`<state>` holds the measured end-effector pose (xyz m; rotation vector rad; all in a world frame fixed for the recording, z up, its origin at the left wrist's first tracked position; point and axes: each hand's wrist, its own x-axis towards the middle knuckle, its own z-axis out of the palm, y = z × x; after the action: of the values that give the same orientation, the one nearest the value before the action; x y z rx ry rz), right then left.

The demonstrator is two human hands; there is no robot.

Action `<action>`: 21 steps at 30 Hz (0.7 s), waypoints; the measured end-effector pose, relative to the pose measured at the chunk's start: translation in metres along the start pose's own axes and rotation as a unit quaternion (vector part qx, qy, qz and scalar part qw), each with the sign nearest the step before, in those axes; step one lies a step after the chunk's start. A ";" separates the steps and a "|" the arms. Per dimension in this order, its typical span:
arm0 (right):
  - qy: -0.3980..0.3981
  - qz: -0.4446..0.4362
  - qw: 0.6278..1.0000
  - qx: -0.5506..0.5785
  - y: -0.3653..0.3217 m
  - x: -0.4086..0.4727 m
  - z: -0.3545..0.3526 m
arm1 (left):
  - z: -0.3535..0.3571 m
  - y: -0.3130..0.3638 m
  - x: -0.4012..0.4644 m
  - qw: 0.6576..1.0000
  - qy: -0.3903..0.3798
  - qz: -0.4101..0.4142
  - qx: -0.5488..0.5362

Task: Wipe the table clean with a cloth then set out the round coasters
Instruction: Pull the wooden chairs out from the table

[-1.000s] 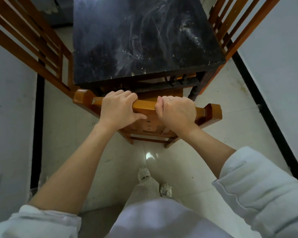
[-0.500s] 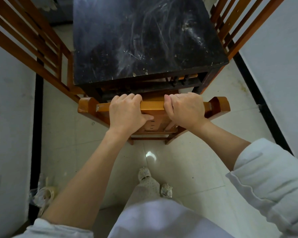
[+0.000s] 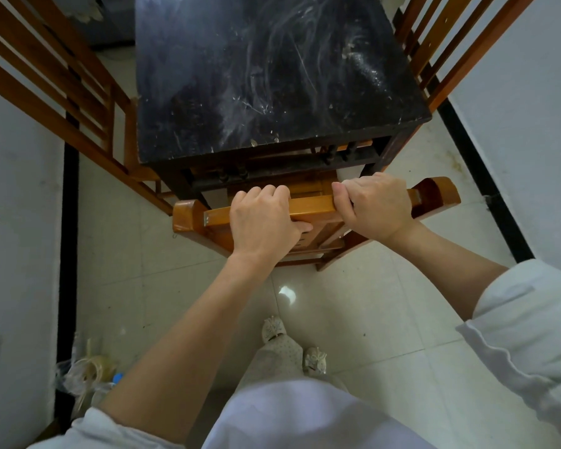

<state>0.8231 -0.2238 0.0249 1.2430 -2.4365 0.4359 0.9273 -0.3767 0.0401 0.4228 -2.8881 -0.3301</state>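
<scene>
Head: two hands (image 3: 318,218) (one chair (image 3: 314,207))

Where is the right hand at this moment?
In the head view, the right hand grips the top rail of the wooden chair, right of the left hand, just before the black table.

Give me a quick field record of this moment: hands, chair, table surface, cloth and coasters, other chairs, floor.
left hand: left hand grips the top rail of the chair
right hand: right hand grips the same rail
chair: at the near end of the table, seat partly under it
table: black top with pale smears and crumbs, not yet wiped
cloth and coasters: none in view
other chairs: one left, one right of the table
floor: pale tiles; a plastic bag lies by the left wall
</scene>
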 end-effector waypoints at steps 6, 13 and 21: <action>-0.003 -0.014 1.000 -0.003 0.008 0.000 0.000 | 0.003 0.005 0.001 1.000 0.006 0.000 0.014; -0.021 -0.012 1.000 0.001 0.016 0.001 0.003 | 0.006 0.006 0.005 0.999 0.028 0.015 0.023; -0.018 -0.024 1.000 -0.001 0.020 -0.004 0.000 | 0.004 0.012 0.001 0.998 0.028 0.024 0.048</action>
<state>0.8090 -0.2097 0.0212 1.3157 -2.4310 0.4017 0.9219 -0.3647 0.0391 0.3727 -2.8620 -0.1698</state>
